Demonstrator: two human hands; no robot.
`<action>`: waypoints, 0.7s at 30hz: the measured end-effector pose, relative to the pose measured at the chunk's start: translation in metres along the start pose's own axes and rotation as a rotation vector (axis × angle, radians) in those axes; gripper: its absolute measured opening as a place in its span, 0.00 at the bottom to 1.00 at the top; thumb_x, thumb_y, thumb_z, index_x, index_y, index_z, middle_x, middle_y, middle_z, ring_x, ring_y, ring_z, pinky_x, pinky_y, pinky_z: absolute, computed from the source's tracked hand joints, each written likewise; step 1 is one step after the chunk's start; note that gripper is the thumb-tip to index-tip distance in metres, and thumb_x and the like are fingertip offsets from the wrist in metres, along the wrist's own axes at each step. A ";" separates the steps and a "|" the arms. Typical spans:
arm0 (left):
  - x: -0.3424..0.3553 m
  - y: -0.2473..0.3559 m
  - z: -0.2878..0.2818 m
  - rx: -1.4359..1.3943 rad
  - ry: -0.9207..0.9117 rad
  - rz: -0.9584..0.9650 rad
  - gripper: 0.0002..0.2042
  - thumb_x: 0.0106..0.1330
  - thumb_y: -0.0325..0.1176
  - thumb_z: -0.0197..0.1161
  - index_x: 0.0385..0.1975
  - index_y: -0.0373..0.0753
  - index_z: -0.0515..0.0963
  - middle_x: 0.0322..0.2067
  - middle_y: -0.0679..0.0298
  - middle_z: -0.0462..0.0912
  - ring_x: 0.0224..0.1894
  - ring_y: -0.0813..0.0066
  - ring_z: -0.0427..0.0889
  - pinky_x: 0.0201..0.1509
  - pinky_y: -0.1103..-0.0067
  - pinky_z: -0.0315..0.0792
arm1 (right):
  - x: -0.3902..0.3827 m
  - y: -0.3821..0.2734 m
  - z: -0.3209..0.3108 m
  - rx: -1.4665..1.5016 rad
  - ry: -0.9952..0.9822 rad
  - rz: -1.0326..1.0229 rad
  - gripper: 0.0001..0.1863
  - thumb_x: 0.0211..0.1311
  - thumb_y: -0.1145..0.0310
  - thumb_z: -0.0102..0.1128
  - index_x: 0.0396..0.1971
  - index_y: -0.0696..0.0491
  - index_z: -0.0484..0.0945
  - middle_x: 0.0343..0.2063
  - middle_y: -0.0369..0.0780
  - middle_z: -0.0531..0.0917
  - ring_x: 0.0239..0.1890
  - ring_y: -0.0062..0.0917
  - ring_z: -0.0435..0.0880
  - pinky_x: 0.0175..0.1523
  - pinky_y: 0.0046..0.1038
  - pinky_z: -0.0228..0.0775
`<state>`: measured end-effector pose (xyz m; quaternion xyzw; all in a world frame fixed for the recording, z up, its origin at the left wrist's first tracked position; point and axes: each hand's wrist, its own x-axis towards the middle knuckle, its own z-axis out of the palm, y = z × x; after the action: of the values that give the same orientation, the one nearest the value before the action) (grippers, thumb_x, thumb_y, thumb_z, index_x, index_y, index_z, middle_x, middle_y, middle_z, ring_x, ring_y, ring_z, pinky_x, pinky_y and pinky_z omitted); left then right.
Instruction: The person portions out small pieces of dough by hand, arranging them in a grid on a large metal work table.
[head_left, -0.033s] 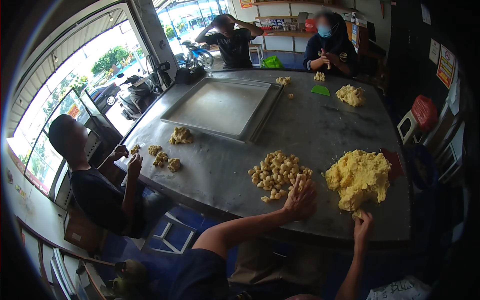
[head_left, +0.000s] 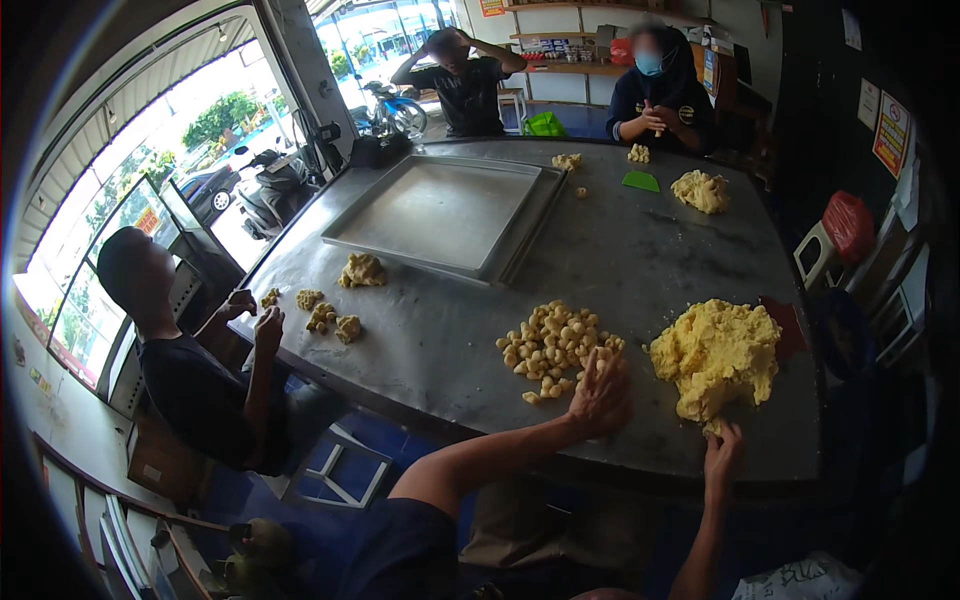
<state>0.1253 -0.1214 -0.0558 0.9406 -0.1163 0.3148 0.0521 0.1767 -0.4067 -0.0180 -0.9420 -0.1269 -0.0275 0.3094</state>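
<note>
My left hand (head_left: 601,402) is at the right front edge of a pile of small pale dough balls (head_left: 552,345), its fingers stretched out and apart. Whether any dough sticks to its fingertips is hard to make out. To the right sits a large, crumbly mound of yellow dough (head_left: 716,352). At the mound's near edge my right hand (head_left: 724,452) is closed, its fingertips pinching a small piece of dough (head_left: 713,427) that touches the mound or lies right beside it.
Everything rests on a dark metal table (head_left: 640,250). Farther back lie a large shallow metal tray (head_left: 435,205), a green scraper (head_left: 641,181) and another dough lump (head_left: 701,191). A person at the left (head_left: 190,370) handles dough near small lumps (head_left: 322,317); two more people sit at the far side.
The fingers of my left hand have shifted slightly and spread a little over the edge of the pile. My right hand stays at the mound with hardly any movement.
</note>
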 end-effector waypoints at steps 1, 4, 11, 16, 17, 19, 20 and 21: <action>0.000 0.003 -0.002 -0.018 -0.010 -0.029 0.20 0.62 0.44 0.57 0.43 0.31 0.77 0.58 0.47 0.68 0.70 0.51 0.56 0.74 0.42 0.37 | -0.007 -0.005 0.003 -0.047 0.057 -0.021 0.22 0.64 0.75 0.61 0.57 0.62 0.73 0.48 0.52 0.77 0.51 0.48 0.78 0.54 0.43 0.73; 0.000 0.012 -0.006 0.003 -0.023 -0.053 0.17 0.61 0.40 0.58 0.43 0.32 0.77 0.58 0.47 0.68 0.70 0.51 0.57 0.74 0.42 0.38 | -0.021 -0.005 0.014 -0.195 0.165 -0.091 0.25 0.69 0.72 0.56 0.64 0.59 0.66 0.51 0.54 0.75 0.56 0.50 0.74 0.59 0.46 0.69; -0.011 0.021 -0.011 -0.072 -0.142 -0.010 0.15 0.58 0.35 0.61 0.43 0.35 0.77 0.49 0.53 0.71 0.60 0.57 0.66 0.63 0.52 0.55 | -0.026 -0.017 0.017 -0.079 0.037 -0.051 0.27 0.67 0.75 0.58 0.65 0.60 0.66 0.53 0.54 0.75 0.56 0.50 0.74 0.60 0.45 0.68; -0.035 0.038 -0.039 -0.042 -0.070 -0.198 0.14 0.58 0.34 0.61 0.43 0.38 0.76 0.43 0.59 0.72 0.52 0.61 0.69 0.53 0.61 0.58 | -0.028 0.000 0.018 -0.095 0.135 -0.064 0.25 0.67 0.77 0.57 0.64 0.61 0.67 0.53 0.52 0.75 0.57 0.48 0.73 0.59 0.43 0.69; -0.042 0.041 -0.043 -0.062 -0.096 -0.233 0.13 0.58 0.34 0.62 0.43 0.39 0.76 0.43 0.58 0.72 0.52 0.61 0.69 0.53 0.61 0.58 | -0.029 -0.002 0.021 -0.169 0.196 -0.128 0.24 0.67 0.76 0.57 0.63 0.61 0.68 0.53 0.53 0.75 0.55 0.49 0.74 0.57 0.44 0.70; -0.052 0.041 -0.051 -0.132 -0.135 -0.314 0.13 0.59 0.34 0.62 0.43 0.40 0.75 0.43 0.58 0.72 0.52 0.60 0.69 0.54 0.62 0.58 | -0.039 -0.010 0.027 -0.319 0.287 -0.253 0.22 0.68 0.74 0.58 0.61 0.62 0.71 0.52 0.54 0.75 0.51 0.50 0.76 0.52 0.44 0.72; -0.051 0.040 -0.053 -0.180 -0.137 -0.350 0.14 0.59 0.34 0.62 0.44 0.40 0.75 0.43 0.58 0.72 0.51 0.59 0.69 0.54 0.62 0.58 | -0.038 -0.013 0.026 -0.251 0.235 -0.193 0.22 0.67 0.75 0.57 0.60 0.61 0.71 0.51 0.53 0.76 0.51 0.49 0.76 0.53 0.44 0.71; -0.054 0.040 -0.056 -0.225 -0.141 -0.397 0.14 0.59 0.34 0.62 0.44 0.41 0.74 0.42 0.58 0.72 0.51 0.58 0.70 0.54 0.62 0.58 | -0.034 -0.022 0.021 -0.183 0.175 -0.138 0.22 0.67 0.76 0.57 0.60 0.60 0.72 0.50 0.51 0.76 0.51 0.48 0.75 0.54 0.44 0.70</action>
<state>0.0408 -0.1401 -0.0430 0.9529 0.0332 0.2170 0.2094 0.1375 -0.3854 -0.0266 -0.9494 -0.1611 -0.1421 0.2294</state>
